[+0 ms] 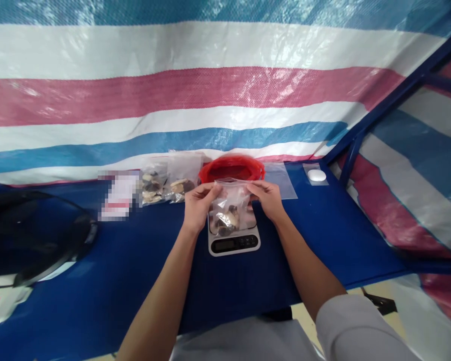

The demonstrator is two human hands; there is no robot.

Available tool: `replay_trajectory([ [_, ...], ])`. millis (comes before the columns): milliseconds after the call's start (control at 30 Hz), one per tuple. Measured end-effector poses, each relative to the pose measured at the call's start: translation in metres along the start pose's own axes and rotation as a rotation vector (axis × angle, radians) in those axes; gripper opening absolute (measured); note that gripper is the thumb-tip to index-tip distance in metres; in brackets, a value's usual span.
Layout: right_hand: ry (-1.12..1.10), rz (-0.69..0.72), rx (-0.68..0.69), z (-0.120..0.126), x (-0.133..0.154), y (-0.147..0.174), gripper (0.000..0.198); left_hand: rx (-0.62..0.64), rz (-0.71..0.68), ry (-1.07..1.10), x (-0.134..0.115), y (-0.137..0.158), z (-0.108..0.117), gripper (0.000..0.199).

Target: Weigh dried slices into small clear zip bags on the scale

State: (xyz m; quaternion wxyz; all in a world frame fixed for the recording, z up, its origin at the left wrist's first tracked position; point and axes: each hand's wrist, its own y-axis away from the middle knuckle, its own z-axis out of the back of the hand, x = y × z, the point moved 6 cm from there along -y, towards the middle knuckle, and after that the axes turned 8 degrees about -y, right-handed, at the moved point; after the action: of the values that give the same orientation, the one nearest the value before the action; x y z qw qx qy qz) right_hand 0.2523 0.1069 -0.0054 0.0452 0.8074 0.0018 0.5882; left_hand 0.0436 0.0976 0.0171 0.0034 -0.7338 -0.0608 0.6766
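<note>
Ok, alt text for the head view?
Two hands pinch the top of a clear bag holding pale and dark pieces over a digital scale. Two filled bags are to the left; a red plastic item sits behind.

Three filled bags [227,216] (yes, three), one scale [234,244]

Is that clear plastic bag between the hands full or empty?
Partly filled: dark and pale pieces show through the lower part of the clear plastic bag, while its upper part looks empty.

Part-filled clear bag [230,210] over scale [235,244]
</note>
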Motion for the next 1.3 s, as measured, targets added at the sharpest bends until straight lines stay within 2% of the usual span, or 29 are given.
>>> replay_trajectory([
  [167, -0.038, 0.084, 0.057, 0.0, 0.009, -0.002, 0.038, 0.004, -0.072, 0.013, -0.007, -0.004, -0.005, 0.027],
  [267, -0.082, 0.088, 0.078, 0.0, 0.009, -0.003, 0.037, 0.002, -0.095, 0.035, -0.006, -0.004, -0.006, 0.027],
  [433, -0.161, 0.063, 0.052, 0.001, 0.003, -0.002, 0.037, -0.001, -0.091, 0.009, -0.003, 0.004, -0.005, 0.028],
  [600, -0.143, 0.071, 0.029, 0.003, -0.003, -0.002, 0.035, -0.006, -0.099, -0.005, -0.002, 0.009, -0.003, 0.029],
  [1000, -0.182, 0.082, -0.006, 0.003, -0.01, 0.0, 0.026, 0.008, 0.01, 0.081, 0.005, 0.01, -0.002, 0.029],
  [1300, -0.168, 0.069, 0.026, -0.004, -0.011, -0.003, 0.028, -0.028, -0.068, 0.006, 0.003, 0.008, 0.002, 0.025],
])
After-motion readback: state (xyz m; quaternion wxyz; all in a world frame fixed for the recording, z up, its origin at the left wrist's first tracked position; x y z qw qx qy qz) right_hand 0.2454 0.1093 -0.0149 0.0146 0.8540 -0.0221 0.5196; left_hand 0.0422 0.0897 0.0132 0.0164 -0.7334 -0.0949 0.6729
